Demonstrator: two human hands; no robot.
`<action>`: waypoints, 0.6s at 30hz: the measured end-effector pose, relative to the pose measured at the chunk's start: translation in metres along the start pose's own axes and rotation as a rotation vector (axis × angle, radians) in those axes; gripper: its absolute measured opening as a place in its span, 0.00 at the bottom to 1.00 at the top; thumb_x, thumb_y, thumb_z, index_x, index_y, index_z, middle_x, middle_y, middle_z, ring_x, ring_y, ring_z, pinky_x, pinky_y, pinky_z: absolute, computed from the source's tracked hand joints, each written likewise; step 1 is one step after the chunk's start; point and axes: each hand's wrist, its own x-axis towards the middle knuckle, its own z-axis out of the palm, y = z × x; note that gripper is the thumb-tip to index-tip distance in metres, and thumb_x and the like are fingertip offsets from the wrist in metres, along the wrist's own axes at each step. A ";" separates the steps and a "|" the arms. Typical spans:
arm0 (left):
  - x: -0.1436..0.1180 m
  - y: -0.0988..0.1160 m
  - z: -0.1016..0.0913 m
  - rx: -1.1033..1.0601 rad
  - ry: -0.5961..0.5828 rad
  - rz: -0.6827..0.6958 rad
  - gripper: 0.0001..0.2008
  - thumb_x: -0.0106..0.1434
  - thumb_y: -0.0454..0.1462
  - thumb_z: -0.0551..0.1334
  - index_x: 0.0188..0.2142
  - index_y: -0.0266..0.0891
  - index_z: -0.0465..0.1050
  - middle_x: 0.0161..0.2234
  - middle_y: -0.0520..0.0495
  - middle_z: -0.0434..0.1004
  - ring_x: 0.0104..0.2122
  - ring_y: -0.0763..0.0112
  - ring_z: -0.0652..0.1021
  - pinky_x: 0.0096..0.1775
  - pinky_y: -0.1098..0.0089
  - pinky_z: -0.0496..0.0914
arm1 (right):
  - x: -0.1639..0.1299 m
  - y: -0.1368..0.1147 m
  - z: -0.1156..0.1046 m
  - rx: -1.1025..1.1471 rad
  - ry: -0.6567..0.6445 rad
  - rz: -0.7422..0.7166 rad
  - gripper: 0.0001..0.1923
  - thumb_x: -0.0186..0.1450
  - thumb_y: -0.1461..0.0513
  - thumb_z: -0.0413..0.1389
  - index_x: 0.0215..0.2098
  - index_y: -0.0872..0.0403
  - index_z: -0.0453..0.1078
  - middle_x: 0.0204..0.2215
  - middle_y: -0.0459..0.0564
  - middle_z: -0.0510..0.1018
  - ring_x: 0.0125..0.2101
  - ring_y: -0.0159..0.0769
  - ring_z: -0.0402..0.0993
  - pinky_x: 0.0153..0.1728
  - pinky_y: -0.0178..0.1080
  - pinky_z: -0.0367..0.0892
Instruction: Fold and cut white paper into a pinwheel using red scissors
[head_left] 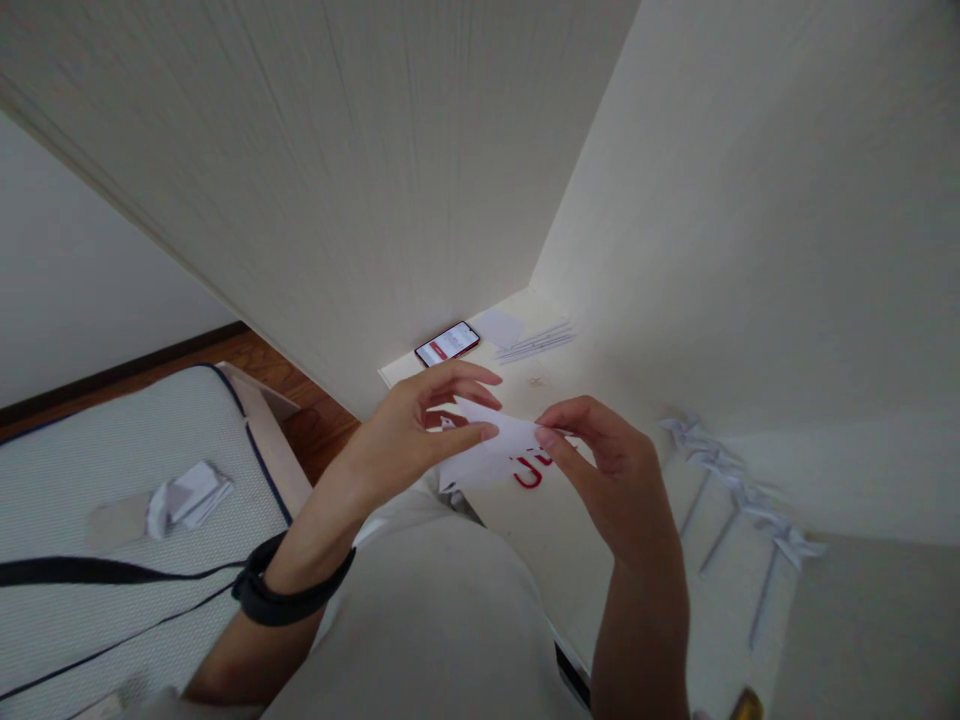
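Observation:
Both my hands hold one white sheet of paper (495,452) with red print above the cream desk (570,540). My left hand (420,425) pinches the sheet's left end between thumb and fingers; a dark band circles that wrist. My right hand (607,455) grips the right end with its fingertips. The paper looks partly folded.
A phone (448,343) with a lit screen lies at the desk's far corner, beside loose white sheets (534,340). Several white paper pinwheels on sticks (739,500) lie on the right. A mattress (112,480) with crumpled paper (189,495) is on the left.

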 end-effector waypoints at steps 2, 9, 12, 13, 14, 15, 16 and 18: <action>-0.001 0.002 -0.002 0.023 0.001 0.046 0.14 0.54 0.37 0.70 0.41 0.40 0.77 0.44 0.46 0.80 0.46 0.65 0.78 0.47 0.66 0.73 | 0.001 -0.005 0.001 -0.098 -0.015 -0.052 0.03 0.63 0.65 0.59 0.31 0.51 0.72 0.29 0.43 0.76 0.32 0.32 0.73 0.37 0.36 0.67; -0.007 0.005 0.003 0.084 -0.165 -0.013 0.04 0.61 0.37 0.65 0.32 0.39 0.78 0.30 0.50 0.82 0.32 0.70 0.78 0.35 0.72 0.71 | 0.001 -0.014 0.007 -0.224 -0.041 -0.139 0.04 0.63 0.66 0.59 0.35 0.50 0.72 0.31 0.45 0.78 0.32 0.34 0.74 0.36 0.38 0.69; -0.007 0.005 0.005 0.054 -0.119 -0.010 0.04 0.61 0.35 0.64 0.31 0.39 0.78 0.29 0.50 0.80 0.29 0.73 0.77 0.32 0.74 0.69 | 0.000 -0.011 0.008 -0.186 0.019 -0.093 0.10 0.61 0.65 0.60 0.41 0.50 0.71 0.34 0.45 0.79 0.34 0.35 0.75 0.37 0.39 0.70; -0.007 0.006 0.005 0.038 -0.104 -0.011 0.03 0.60 0.34 0.64 0.31 0.39 0.78 0.29 0.51 0.80 0.29 0.73 0.76 0.31 0.74 0.69 | -0.001 -0.010 0.007 -0.176 0.026 -0.085 0.10 0.61 0.64 0.60 0.42 0.50 0.71 0.35 0.46 0.78 0.34 0.35 0.75 0.37 0.39 0.70; -0.007 0.007 0.005 0.018 -0.093 -0.014 0.02 0.59 0.34 0.65 0.31 0.39 0.78 0.28 0.51 0.79 0.28 0.74 0.75 0.29 0.75 0.68 | -0.001 -0.009 0.007 -0.166 0.032 -0.086 0.09 0.62 0.64 0.60 0.41 0.50 0.71 0.35 0.46 0.78 0.35 0.35 0.75 0.38 0.40 0.70; -0.007 0.008 0.005 -0.005 -0.087 -0.024 0.02 0.59 0.33 0.65 0.31 0.38 0.78 0.28 0.51 0.78 0.27 0.75 0.75 0.28 0.76 0.67 | -0.001 -0.008 0.006 -0.154 0.040 -0.092 0.08 0.62 0.64 0.60 0.41 0.50 0.71 0.36 0.46 0.78 0.36 0.35 0.75 0.39 0.40 0.70; -0.007 0.009 0.005 -0.034 -0.083 -0.030 0.02 0.58 0.33 0.65 0.31 0.38 0.78 0.28 0.51 0.78 0.27 0.75 0.74 0.28 0.76 0.67 | -0.001 -0.008 0.005 -0.133 0.053 -0.105 0.08 0.62 0.63 0.60 0.41 0.50 0.70 0.36 0.46 0.78 0.38 0.35 0.75 0.41 0.40 0.70; -0.006 0.010 0.004 -0.082 -0.072 -0.033 0.02 0.57 0.32 0.66 0.32 0.38 0.77 0.30 0.51 0.78 0.28 0.75 0.74 0.29 0.76 0.67 | -0.002 -0.009 0.002 -0.068 0.082 -0.132 0.09 0.63 0.61 0.60 0.42 0.49 0.70 0.38 0.47 0.77 0.40 0.36 0.74 0.43 0.41 0.70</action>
